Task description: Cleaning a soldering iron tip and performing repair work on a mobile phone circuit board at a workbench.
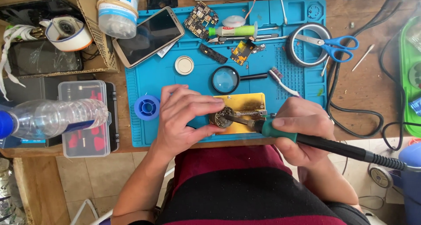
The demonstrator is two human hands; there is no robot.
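On the blue mat (149, 82), left hand (184, 117) pinches a round tin (222, 117); right hand (302, 124) grips the soldering iron (307, 139).

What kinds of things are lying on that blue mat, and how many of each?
Left hand steadies a round tip cleaner; right hand holds the soldering iron.
On the blue mat:
Phones: 1
Magnifying glasses: 1
Scissors: 1
Tape rolls: 1
Circuit boards: 1
Toothbrushes: 1
Blue solder spools: 1
Total: 7
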